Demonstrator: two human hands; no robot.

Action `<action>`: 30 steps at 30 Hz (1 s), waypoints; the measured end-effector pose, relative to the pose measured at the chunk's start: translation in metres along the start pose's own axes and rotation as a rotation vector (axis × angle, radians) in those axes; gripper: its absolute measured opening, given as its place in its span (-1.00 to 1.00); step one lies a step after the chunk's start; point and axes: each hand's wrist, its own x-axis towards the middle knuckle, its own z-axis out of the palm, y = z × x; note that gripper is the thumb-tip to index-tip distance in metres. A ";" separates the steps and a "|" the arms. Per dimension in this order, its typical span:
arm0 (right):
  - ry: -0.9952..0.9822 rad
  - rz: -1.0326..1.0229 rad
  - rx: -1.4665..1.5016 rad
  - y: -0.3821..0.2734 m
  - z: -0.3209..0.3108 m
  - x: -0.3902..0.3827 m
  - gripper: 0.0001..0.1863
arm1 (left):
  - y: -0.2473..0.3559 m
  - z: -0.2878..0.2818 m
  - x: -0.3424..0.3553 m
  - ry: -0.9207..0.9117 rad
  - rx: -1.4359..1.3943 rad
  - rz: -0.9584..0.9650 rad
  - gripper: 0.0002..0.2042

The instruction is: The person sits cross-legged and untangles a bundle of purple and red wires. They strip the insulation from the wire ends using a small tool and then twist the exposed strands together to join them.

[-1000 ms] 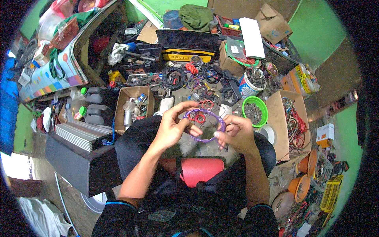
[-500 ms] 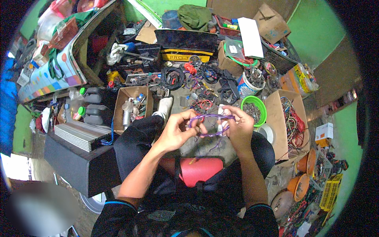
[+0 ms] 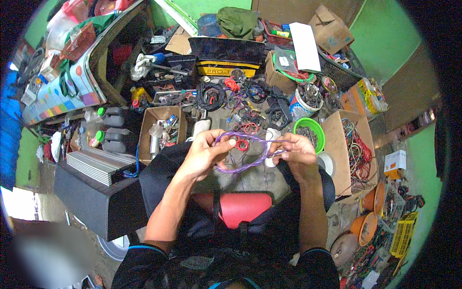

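A loosely coiled purple wire (image 3: 252,164) spans both hands over my lap. My left hand (image 3: 207,156) grips the left side of the coil, with the thumb pressed on it. My right hand (image 3: 298,156) pinches strands of the same wire at the right, a little apart from the main loop. Loose strands hang below the coil. On the floor just beyond lie red wire coils (image 3: 249,127). A pink-red padded seat (image 3: 245,207) shows between my legs.
Around me are a cardboard box of parts (image 3: 147,125), a green basin (image 3: 315,125), a box of wires (image 3: 337,178), grey jugs (image 3: 113,142), metal panels on a black box (image 3: 86,202), a bucket (image 3: 303,111), black wire coils (image 3: 209,96) and orange bowls (image 3: 368,226).
My left hand has shifted slightly left and my right hand right, drawing the purple loop wider and longer, with strands now stretched out toward my right hand.
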 end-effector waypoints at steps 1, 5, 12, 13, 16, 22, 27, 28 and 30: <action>-0.024 -0.064 -0.007 0.006 -0.008 0.001 -0.81 | 0.000 -0.005 0.002 0.022 0.079 0.018 -0.77; 0.067 -0.043 -0.165 -0.004 -0.008 -0.003 -0.83 | -0.004 -0.021 0.002 0.063 0.122 0.099 -0.75; 0.452 -0.299 -0.575 -0.034 -0.061 -0.024 -0.82 | 0.006 -0.040 0.001 0.150 -0.152 0.081 -0.74; 0.513 -0.364 -0.602 -0.034 -0.067 -0.023 -0.84 | 0.003 -0.033 0.003 0.170 -0.122 0.110 -0.73; 0.697 -0.438 -0.729 -0.022 -0.049 -0.013 -0.83 | -0.006 -0.026 0.009 0.211 -0.106 0.183 -0.72; 0.396 -0.301 -0.814 -0.021 -0.033 -0.007 -0.89 | -0.013 -0.019 0.010 0.231 0.056 0.316 -0.75; 0.116 -0.127 -0.717 -0.022 -0.016 -0.014 -0.79 | -0.017 -0.014 0.010 0.399 0.126 0.407 -0.80; 0.031 -0.129 -0.827 -0.023 -0.009 -0.014 -0.76 | -0.018 -0.013 0.010 0.445 0.140 0.429 -0.81; -0.103 -0.101 -0.824 -0.022 -0.003 -0.016 -0.71 | -0.020 -0.010 0.010 0.536 0.171 0.468 -0.82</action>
